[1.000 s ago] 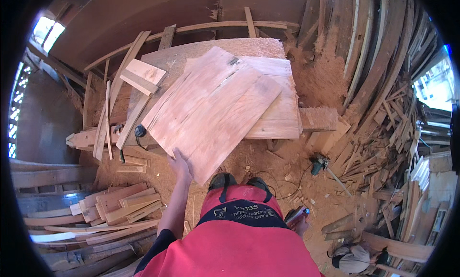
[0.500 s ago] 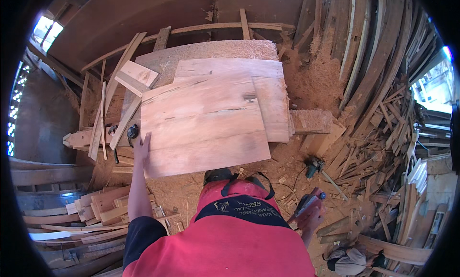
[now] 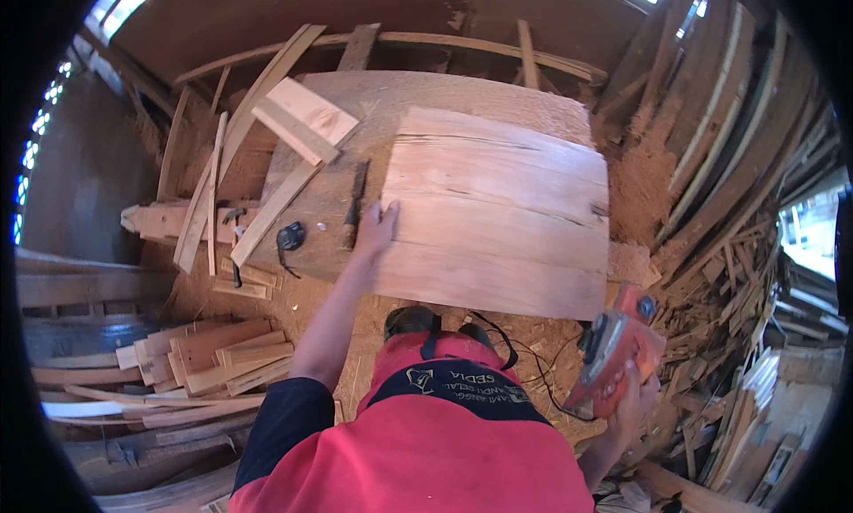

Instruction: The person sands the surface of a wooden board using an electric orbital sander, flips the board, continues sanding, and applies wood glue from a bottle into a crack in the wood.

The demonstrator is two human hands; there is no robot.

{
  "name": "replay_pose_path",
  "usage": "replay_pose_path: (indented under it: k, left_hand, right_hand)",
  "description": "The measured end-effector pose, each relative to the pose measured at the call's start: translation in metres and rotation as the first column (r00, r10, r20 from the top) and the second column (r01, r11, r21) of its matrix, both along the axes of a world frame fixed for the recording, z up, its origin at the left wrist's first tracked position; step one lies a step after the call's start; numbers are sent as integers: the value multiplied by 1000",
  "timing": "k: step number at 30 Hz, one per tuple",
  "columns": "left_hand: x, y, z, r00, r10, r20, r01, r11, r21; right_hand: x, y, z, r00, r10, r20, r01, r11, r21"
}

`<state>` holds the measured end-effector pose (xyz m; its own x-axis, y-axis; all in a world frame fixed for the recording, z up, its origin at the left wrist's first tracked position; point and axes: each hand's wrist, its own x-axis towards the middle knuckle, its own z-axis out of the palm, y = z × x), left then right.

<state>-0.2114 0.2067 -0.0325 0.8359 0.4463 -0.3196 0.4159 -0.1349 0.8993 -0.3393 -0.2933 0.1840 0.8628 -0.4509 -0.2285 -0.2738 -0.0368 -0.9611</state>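
Board (image 3: pixel 498 215) of pale wood lies over the tabletop (image 3: pixel 322 189) in front of you. Your left grip (image 3: pixel 377 231) touches its left edge; whether those fingers pinch the wood, I cannot tell. Your right grip (image 3: pixel 631 396) is clamped around a red power tool (image 3: pixel 620 342), held near the board's closest right corner. Left of the board lie a long dark tool (image 3: pixel 356 202), then a tape measure (image 3: pixel 290 236).
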Motion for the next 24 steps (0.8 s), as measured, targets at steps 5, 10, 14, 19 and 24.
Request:
replay_pose_path:
  k: [5, 10, 14, 19, 24]
  left_hand:
    - [0, 9, -15, 987, -2, 158, -24, 987, 162]
    - [-61, 24, 8, 884, 134, 448, -260, 937, 232]
    - [-155, 55, -19, 879, 331, 344, -424, 872, 243]
    - [-259, 96, -69, 869, 492, 52, -479, 809, 342]
    - [-275, 103, -90, 862, 503, -65, -435, 799, 415]
  right_hand:
    - [104, 123, -22, 962, 269, -43, -265, 961, 82]
    - [191, 227, -42, 865, 502, 9, -495, 850, 181]
    - [225, 276, -52, 801, 598, -22, -579, 783, 227]
    - [222, 305, -52, 794, 599, -102, -574, 795, 198]
    - [232, 310, -57, 830, 541, -134, -516, 837, 185]
